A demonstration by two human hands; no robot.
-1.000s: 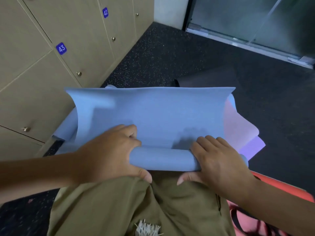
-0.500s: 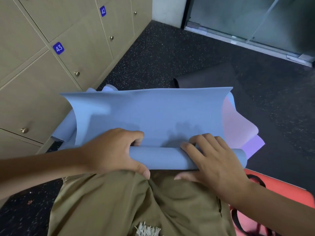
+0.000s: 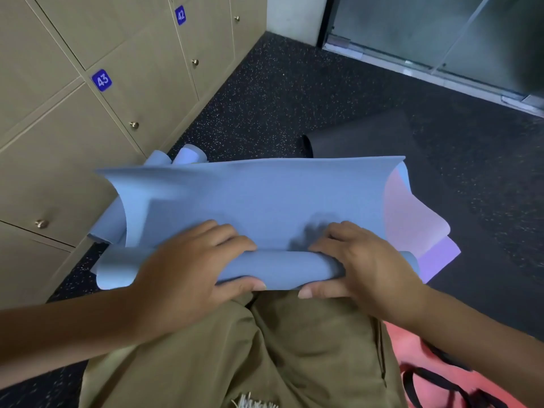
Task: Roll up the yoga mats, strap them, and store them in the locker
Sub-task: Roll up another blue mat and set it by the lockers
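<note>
Trousers [image 3: 235, 348] in olive fill my nearest view, and on the lap lies the rolled end of the blue yoga mat [image 3: 265, 201]. My left hand [image 3: 188, 272] and right hand [image 3: 365, 269] each clench that roll, fingers curled over the top and thumbs tucked beneath, set apart along it so, I judge, the tube stays even and tight as it turns. To the right of the roll, on the floor, sits a pink item with a black strap [image 3: 441, 384]; whether it is a bag or another mat I cannot tell. Beyond the roll the loose sheet arches upward, its pinkish-purple underside showing at the right edge. Past the sheet lies a dark mat [image 3: 368, 136] on the speckled floor [image 3: 265, 92]. Left of the sheet stand the lockers [image 3: 141, 92], doors closed, numbered 43 and 42.
</note>
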